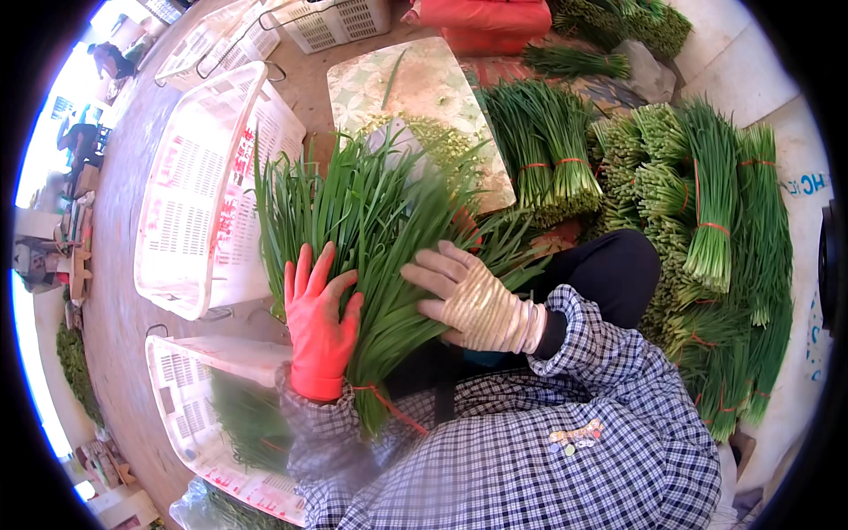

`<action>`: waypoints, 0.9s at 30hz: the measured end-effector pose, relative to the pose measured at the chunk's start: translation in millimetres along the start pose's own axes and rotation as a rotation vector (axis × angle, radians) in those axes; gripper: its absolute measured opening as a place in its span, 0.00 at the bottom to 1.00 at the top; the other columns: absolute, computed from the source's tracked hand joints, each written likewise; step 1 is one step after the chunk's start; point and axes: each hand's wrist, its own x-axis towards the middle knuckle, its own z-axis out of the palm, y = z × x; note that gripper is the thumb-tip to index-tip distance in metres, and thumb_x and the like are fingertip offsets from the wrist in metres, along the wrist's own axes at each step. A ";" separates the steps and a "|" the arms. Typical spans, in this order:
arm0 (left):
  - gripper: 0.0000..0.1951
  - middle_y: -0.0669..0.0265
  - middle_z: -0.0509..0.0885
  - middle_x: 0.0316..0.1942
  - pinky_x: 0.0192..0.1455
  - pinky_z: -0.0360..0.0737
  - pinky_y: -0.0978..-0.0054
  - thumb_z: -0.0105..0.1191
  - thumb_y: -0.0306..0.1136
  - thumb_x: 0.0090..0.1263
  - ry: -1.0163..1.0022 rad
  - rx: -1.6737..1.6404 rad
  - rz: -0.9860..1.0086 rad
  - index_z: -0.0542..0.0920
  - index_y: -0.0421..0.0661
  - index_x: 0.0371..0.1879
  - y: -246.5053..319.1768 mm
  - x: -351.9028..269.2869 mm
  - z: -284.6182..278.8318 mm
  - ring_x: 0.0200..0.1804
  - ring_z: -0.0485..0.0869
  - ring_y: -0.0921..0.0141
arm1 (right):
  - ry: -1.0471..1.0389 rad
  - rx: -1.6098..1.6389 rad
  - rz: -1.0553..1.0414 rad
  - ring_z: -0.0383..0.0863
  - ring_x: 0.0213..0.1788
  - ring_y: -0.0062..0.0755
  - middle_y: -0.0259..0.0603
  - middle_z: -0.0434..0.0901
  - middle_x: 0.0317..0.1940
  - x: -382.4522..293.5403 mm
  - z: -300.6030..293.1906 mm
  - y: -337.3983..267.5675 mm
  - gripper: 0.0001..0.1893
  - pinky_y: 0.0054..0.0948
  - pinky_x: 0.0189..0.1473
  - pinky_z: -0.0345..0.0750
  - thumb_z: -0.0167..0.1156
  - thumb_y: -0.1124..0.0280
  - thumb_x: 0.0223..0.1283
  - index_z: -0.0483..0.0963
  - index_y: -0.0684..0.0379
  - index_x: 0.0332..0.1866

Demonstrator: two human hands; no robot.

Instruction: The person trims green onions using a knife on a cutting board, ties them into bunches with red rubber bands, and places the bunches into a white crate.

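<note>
A large sheaf of green chives (371,232) leans across my lap, its leaves fanned out away from me. A red tie (391,404) goes round its near end, with a loose tail. My left hand (322,324), in a red rubber glove, lies against the left side of the leaves, fingers spread. On the right side, my right hand (474,298) touches the leaves with its fingers apart; its pale glove is wrapped in a ribbed, shiny covering. Leaves near the right hand are blurred. Behind the leaf tips, a greyish flat piece (397,142) is partly hidden.
A patterned board (411,79) strewn with cut bits lies ahead. White plastic crates (192,192) stand left; a nearer crate (175,397) holds chives. Tied chive bundles (712,199) are piled right, beside my bent knee (609,278). A red-covered block (490,23) is at the top.
</note>
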 end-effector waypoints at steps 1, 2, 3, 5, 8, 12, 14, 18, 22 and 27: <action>0.14 0.55 0.73 0.68 0.78 0.54 0.51 0.63 0.29 0.58 -0.001 0.000 0.001 0.85 0.43 0.44 1.7 0.0 0.1 0.74 0.62 0.50 | 0.000 0.000 0.001 0.67 0.68 0.53 0.49 0.71 0.63 1.8 1.0 4.6 0.28 0.58 0.71 0.62 0.72 0.62 0.26 0.75 0.58 0.42; 0.15 0.54 0.73 0.68 0.78 0.54 0.51 0.64 0.31 0.57 -0.002 0.005 -0.012 0.85 0.44 0.45 3.7 -0.1 0.4 0.74 0.62 0.50 | -0.070 0.033 -0.014 0.66 0.69 0.53 0.49 0.71 0.62 2.4 4.6 10.5 0.28 0.59 0.71 0.61 0.72 0.62 0.27 0.75 0.58 0.41; 0.17 0.54 0.72 0.69 0.78 0.53 0.51 0.65 0.33 0.57 -0.004 0.012 -0.024 0.84 0.44 0.46 4.8 -0.3 -0.2 0.74 0.62 0.50 | -0.137 0.068 -0.029 0.65 0.69 0.53 0.49 0.71 0.62 2.5 8.9 13.8 0.27 0.60 0.72 0.60 0.72 0.61 0.28 0.74 0.58 0.40; 0.20 0.53 0.71 0.69 0.78 0.53 0.49 0.67 0.34 0.55 -0.024 0.031 -0.016 0.83 0.45 0.47 6.4 -0.3 -2.5 0.74 0.62 0.49 | -0.111 0.086 -0.043 0.68 0.67 0.52 0.48 0.73 0.60 0.2 14.6 13.8 0.26 0.60 0.73 0.58 0.72 0.60 0.30 0.74 0.58 0.40; 0.23 0.54 0.69 0.70 0.78 0.53 0.49 0.70 0.35 0.51 -0.043 0.054 -0.019 0.82 0.45 0.49 4.7 -1.0 0.4 0.74 0.62 0.49 | -0.100 0.160 -0.010 0.70 0.65 0.49 0.47 0.74 0.59 -6.4 19.7 11.6 0.25 0.57 0.73 0.60 0.72 0.60 0.34 0.74 0.58 0.41; 0.26 0.55 0.69 0.71 0.78 0.53 0.49 0.69 0.32 0.50 -0.028 0.057 -0.063 0.82 0.47 0.52 6.0 0.0 2.8 0.74 0.62 0.49 | -0.039 0.414 0.194 0.78 0.56 0.50 0.48 0.79 0.50 -8.5 15.5 3.0 0.24 0.46 0.65 0.71 0.72 0.62 0.43 0.76 0.62 0.46; 0.24 0.55 0.68 0.71 0.78 0.52 0.49 0.68 0.31 0.51 -0.029 0.054 -0.049 0.83 0.49 0.52 13.4 3.3 -0.4 0.74 0.61 0.49 | 0.066 0.627 0.366 0.82 0.48 0.52 0.50 0.83 0.43 -11.1 18.3 -0.5 0.23 0.38 0.55 0.78 0.67 0.64 0.54 0.77 0.65 0.53; 0.20 0.56 0.68 0.71 0.78 0.51 0.48 0.64 0.28 0.55 -0.066 0.152 0.164 0.85 0.52 0.50 11.5 2.8 3.7 0.75 0.60 0.48 | 0.113 0.978 0.776 0.84 0.49 0.34 0.49 0.85 0.46 -4.1 23.2 -2.4 0.18 0.28 0.54 0.77 0.57 0.64 0.69 0.75 0.63 0.58; 0.16 0.57 0.69 0.71 0.78 0.50 0.48 0.64 0.32 0.57 -0.083 0.128 0.143 0.86 0.50 0.47 10.8 2.2 3.9 0.75 0.60 0.48 | 0.175 0.692 0.669 0.85 0.45 0.41 0.52 0.84 0.43 3.5 44.0 13.5 0.22 0.32 0.50 0.79 0.61 0.65 0.65 0.74 0.62 0.61; 0.19 0.56 0.68 0.72 0.78 0.49 0.48 0.66 0.44 0.59 -0.102 0.068 0.067 0.86 0.48 0.46 14.8 3.7 0.0 0.75 0.60 0.49 | 0.057 0.652 0.758 0.86 0.44 0.45 0.54 0.85 0.41 15.2 39.8 18.9 0.26 0.34 0.47 0.80 0.65 0.64 0.59 0.73 0.62 0.62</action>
